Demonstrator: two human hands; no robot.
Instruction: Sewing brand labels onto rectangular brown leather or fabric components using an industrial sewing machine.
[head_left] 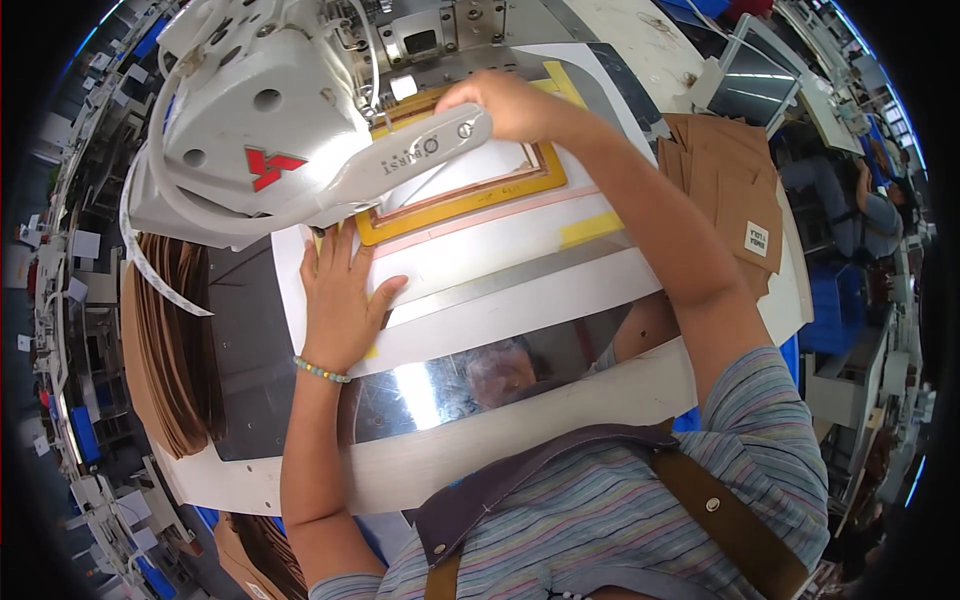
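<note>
My left hand (340, 290) lies flat on a white sheet (465, 270) with its fingers spread. Its fingertips are close to the lower left corner of a yellow rectangular frame (470, 210), partly under the machine head. At the frame's far side my right hand (505, 105) is curled, its fingertips hidden behind the pale grey arm (410, 150) of the sewing machine (250, 120). What those fingers hold, if anything, cannot be made out. Inside the frame white material shows, edged by a brown inner border. Yellow tape strips (590, 230) lie on the sheet.
Folded brown pieces (170, 340) are stacked at the left edge of the table. More brown pieces (725, 185), one with a white label, lie at the right. A shiny metal plate (440, 395) spans the near side. A person (870, 200) sits far right.
</note>
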